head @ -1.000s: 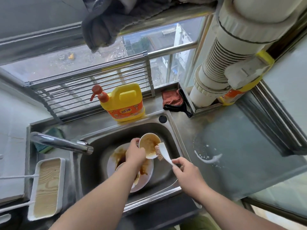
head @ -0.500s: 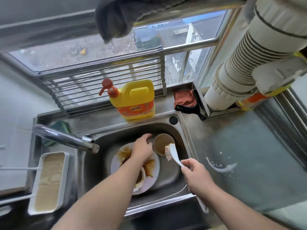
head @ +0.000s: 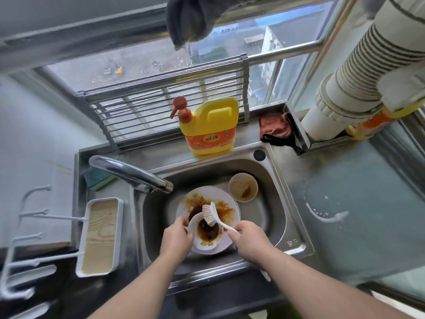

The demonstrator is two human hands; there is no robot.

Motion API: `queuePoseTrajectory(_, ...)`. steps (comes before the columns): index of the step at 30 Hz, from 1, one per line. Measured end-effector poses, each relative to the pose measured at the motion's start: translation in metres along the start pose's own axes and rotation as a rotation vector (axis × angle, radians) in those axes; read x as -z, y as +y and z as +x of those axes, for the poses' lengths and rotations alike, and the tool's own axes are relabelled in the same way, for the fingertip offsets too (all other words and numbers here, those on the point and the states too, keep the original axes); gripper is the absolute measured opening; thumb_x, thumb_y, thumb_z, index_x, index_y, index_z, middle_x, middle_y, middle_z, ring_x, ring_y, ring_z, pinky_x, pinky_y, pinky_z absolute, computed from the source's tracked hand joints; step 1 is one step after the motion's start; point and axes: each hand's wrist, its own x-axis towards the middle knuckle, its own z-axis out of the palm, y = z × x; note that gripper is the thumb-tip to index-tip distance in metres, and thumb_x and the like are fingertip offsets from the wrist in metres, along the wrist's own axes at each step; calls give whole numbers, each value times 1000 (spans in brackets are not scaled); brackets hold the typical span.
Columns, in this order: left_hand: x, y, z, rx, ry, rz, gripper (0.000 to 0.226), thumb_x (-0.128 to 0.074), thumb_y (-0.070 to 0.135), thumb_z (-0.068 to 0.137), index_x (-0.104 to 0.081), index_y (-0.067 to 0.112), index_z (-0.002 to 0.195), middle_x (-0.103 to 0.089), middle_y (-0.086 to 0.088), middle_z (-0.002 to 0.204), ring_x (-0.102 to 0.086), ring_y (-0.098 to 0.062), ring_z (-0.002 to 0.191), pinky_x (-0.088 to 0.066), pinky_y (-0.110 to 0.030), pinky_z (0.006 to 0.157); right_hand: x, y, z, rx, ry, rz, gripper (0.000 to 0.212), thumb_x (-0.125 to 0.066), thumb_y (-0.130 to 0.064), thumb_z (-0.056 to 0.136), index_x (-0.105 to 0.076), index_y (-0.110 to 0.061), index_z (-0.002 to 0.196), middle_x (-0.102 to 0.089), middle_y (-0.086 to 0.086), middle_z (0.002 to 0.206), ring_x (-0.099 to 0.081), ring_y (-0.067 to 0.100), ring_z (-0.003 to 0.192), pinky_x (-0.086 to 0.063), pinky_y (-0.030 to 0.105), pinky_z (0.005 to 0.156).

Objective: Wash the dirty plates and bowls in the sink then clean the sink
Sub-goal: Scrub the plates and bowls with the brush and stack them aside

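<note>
Scrubbing at the sink's (head: 279,180) near edge.
Left hand (head: 177,236) grips the bowl (head: 207,244) rim; right hand (head: 249,238) grasps the brush (head: 210,215), bristles in the bowl.

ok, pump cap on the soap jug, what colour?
Red-orange pump on the yellow detergent jug; head view, the only one.

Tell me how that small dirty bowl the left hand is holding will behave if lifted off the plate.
The bowl is probably slippery: brown sauce coats its inside and rim. It looks rigid and breakable, like white ceramic, so a drop into the steel sink could chip it. The left hand grips only one edge, so it may tilt under the brush.
</note>
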Motion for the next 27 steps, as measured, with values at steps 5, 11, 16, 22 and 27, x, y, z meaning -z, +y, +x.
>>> queuePoseTrajectory(5,-11,1,6,86,-42,-83,19,-71,19,94,-60,30,106,-68,2,94,-70,-18,82,-66,-40,75,-18,-11,15,-53,5,-165,18,-49,-34,109,-59,-20,111,-65,6,108,-64,24,95,-56,40,82)
queuePoseTrajectory(11,-10,1,-2,94,-108,-230,29,-61,15,99,-50,31,120,-63,0,104,-67,-22,91,-66,-42,80,-27,-16,11,-58,-59,-57,16,-45,-36,109,-52,-27,98,-63,6,101,-61,22,86,-54,38,72)
queuePoseTrajectory(16,12,-5,-15,113,-213,-389,22,-50,17,105,-37,25,121,-59,-8,112,-68,-26,95,-67,-40,79,-10,-21,-7,-18,-121,75,8,-48,-41,109,-53,-35,106,-67,10,97,-62,24,67,-53,31,50)
queuePoseTrajectory(22,25,-18,-34,105,-251,-497,35,-43,16,106,-29,31,134,-59,-11,115,-63,-24,91,-57,-32,72,21,-11,-34,95,-44,-110,17,-51,-44,106,-65,-34,102,-69,-4,94,-64,18,82,-58,39,75)
queuePoseTrajectory(27,25,-13,-50,115,-253,-723,32,-46,33,108,-46,38,140,-66,-3,123,-68,-25,111,-64,-42,85,30,-16,-64,117,-106,-117,29,-46,-28,106,-71,-34,120,-67,-9,92,-61,13,80,-53,34,73)
